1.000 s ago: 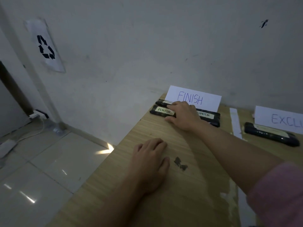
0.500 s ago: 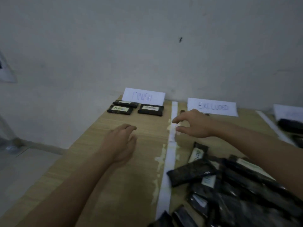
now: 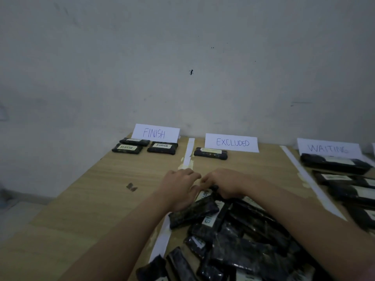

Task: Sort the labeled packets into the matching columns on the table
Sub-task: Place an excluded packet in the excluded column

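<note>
So far, head view, sorted stock: three packets under the FINISH card (image 3: 155, 133), namely two labelled ones in front (image 3: 127, 148) (image 3: 162, 147) and one behind (image 3: 134, 141); one packet (image 3: 210, 153) under the EXCLUDED card (image 3: 231, 142); several more stacked in the WAITING column (image 3: 334, 163) at the bench's (image 3: 85, 199) right edge. Unsorted stock: a large heap (image 3: 233, 236) of dark packets, near side, lying right of the white tape strip (image 3: 189, 151). My judgement: early in the job, most of it left.

My left hand (image 3: 179, 187) lies at the heap's far edge, fingers curled; I cannot tell whether they hold anything. My right hand (image 3: 225, 184) has its fingers curled down onto a labelled packet (image 3: 205, 194) at the top of the heap, seemingly pinching it.

Change since half a second ago: both hands, then raised and spread over bare bench, have dropped and met at the heap. A second ago my right hand was pressing a packet in the FINISH column.
</note>
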The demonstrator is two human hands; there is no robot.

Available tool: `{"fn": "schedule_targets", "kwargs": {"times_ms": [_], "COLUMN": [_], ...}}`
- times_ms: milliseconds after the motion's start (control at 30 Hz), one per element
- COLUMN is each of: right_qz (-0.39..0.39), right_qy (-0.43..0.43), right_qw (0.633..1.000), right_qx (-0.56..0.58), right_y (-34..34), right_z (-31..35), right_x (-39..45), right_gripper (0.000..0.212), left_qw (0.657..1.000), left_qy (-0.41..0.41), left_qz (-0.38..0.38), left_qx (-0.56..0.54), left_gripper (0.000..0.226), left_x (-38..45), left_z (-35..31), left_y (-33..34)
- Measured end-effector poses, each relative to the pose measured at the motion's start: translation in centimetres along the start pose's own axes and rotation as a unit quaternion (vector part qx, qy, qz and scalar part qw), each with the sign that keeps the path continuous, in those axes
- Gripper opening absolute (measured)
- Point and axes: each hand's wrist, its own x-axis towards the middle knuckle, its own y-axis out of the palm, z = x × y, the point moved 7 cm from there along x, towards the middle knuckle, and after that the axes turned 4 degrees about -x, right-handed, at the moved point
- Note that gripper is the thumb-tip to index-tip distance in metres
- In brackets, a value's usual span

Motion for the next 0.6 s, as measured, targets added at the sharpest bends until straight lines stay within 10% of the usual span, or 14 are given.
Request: {"fn": "schedule_targets", "kwargs": {"times_ms": [267, 600], "right_qz": [-0.17, -0.407], "right_qy": [0.058, 0.078], "right_qw": [0.983, 0.899], "right_qx": [0.041, 0.143], "right_y": [-3.5, -7.1], "right_z": [-4.5, -8.2], "right_x": [-3.3, -12.9], "right_gripper": [0.044, 0.046], "left_qw": [0.984, 0.832], "left_qy": [-0.074, -0.082], "left_qz": [-0.024, -0.086], "left_qx": [-0.162, -0.543], "left_gripper": [0.04, 0.021], "left_x": [1.9, 5.0], "left_z": [1.1, -2.4], "left_y": [-1.0, -3.9]}}
